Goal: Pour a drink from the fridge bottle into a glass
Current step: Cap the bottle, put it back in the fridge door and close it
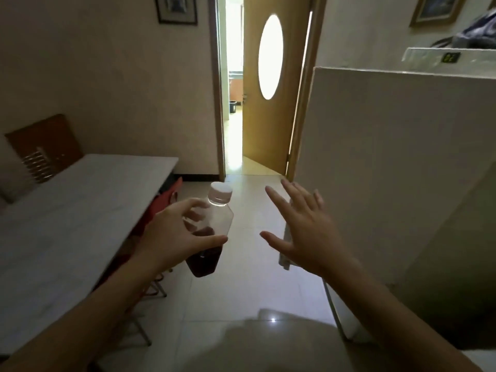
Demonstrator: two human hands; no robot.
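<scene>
My left hand [175, 232] grips a clear plastic bottle [214, 216] around its middle. The bottle has a white cap, leans slightly right, and holds dark reddish-brown liquid in its lower third. My right hand [303, 232] is spread wide with nothing in it, a short way right of the bottle and just left of the white fridge door [389, 170]. The fridge door stands partly open, edge toward me. No glass is in view.
A long grey table [67, 210] runs along the left wall, with red chairs [171, 191] tucked under it. Light floor tiles [241, 291] lie ahead. A yellow door [268, 130] with an oval window stands open onto a bright room.
</scene>
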